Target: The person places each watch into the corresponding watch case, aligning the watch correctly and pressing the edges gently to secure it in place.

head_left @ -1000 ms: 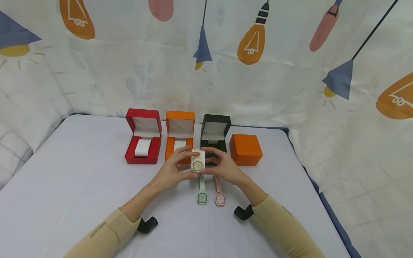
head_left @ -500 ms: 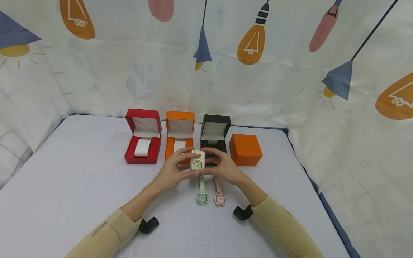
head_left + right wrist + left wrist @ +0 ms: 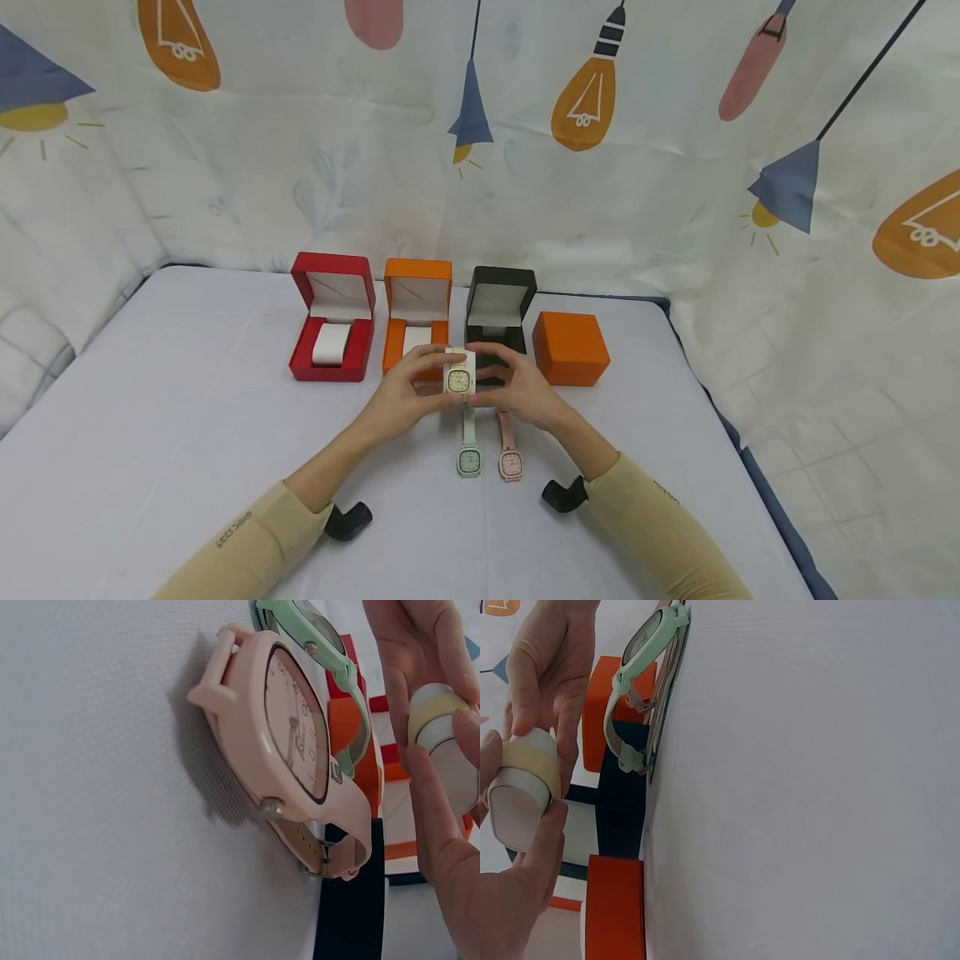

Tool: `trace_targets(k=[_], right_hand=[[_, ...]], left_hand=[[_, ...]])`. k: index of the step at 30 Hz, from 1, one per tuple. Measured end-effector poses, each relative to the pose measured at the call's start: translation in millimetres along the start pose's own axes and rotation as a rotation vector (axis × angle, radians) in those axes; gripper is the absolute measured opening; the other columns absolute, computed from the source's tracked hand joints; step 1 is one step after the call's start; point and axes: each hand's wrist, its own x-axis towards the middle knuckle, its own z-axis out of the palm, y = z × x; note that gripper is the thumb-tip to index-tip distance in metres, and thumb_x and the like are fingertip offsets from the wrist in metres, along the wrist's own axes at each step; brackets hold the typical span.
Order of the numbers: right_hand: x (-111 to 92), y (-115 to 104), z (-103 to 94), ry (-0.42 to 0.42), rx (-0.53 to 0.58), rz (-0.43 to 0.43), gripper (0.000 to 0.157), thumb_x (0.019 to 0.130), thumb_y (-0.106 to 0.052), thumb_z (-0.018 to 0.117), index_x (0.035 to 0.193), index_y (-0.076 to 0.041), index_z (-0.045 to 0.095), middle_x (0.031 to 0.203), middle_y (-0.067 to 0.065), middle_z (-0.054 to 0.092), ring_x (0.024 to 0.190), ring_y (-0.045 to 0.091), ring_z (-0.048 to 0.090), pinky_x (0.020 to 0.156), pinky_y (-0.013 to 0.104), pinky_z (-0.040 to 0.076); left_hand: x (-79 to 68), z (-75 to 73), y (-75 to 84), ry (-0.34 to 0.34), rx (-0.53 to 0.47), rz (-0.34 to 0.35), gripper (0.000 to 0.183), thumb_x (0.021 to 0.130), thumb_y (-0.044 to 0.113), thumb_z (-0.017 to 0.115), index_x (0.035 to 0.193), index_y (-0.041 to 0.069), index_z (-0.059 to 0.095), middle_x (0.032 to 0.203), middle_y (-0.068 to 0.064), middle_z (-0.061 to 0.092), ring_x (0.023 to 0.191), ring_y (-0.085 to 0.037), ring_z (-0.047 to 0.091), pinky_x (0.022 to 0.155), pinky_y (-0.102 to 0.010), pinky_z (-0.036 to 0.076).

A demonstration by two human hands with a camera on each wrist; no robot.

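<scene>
In the head view, a pale yellow watch is wrapped around a white watch cushion, held above the table between both hands. My left hand grips it from the left with fingers and thumb. From the right, my right hand pinches the same cushion. The left wrist view shows the yellow strap circling the cushion. Below the hands lie a mint green watch and a pink watch, straps pointing away. The pink watch looms close in the right wrist view.
Along the back stand an open red box and an open orange box, each with a white cushion inside. An open black box is partly behind my right hand. A closed orange box is at its right. White cloth covers the table.
The yellow watch's dial has shifted up slightly on the cushion. Both hands stay in nearly the same place. Boxes and the other watches have not moved.
</scene>
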Motion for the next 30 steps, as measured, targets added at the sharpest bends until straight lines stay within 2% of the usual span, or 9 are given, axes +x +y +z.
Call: trace_targets(k=[13,22,30], right_hand=[[-0.5,-0.2,0.2,0.016,-0.029,-0.01,0.075,0.084,-0.005,0.086,0.149,-0.023,0.052,0.152,-0.004,0.045,0.124,0.026,0.058,0.084,0.042,0.06],[-0.5,1.7,-0.3,0.032,-0.039,-0.028,0.073,0.085,-0.003,0.084,0.148,-0.02,0.052,0.152,-0.003,0.045,0.124,0.027,0.058,0.09,0.041,0.058],[-0.7,2.2,-1.7,0.033,-0.049,-0.04,0.074,0.084,-0.001,0.084,0.148,-0.021,0.051,0.152,-0.004,0.046,0.123,0.026,0.058,0.093,0.041,0.057]], left_hand=[[3.7,-0.4,-2.1,-0.004,-0.021,-0.046,0.057,0.087,0.019,0.085,0.14,0.025,0.064,0.139,-0.002,0.053,0.122,-0.032,0.056,0.102,-0.053,0.05],[6.6,0.2,0.4,-0.019,-0.042,-0.105,0.057,0.088,0.02,0.084,0.141,0.026,0.063,0.139,-0.001,0.053,0.121,-0.034,0.057,0.094,-0.044,0.056],[9.3,0.8,0.7,-0.018,-0.044,-0.143,0.056,0.088,0.02,0.084,0.141,0.026,0.064,0.14,-0.003,0.053,0.122,-0.036,0.057,0.091,-0.043,0.057]])
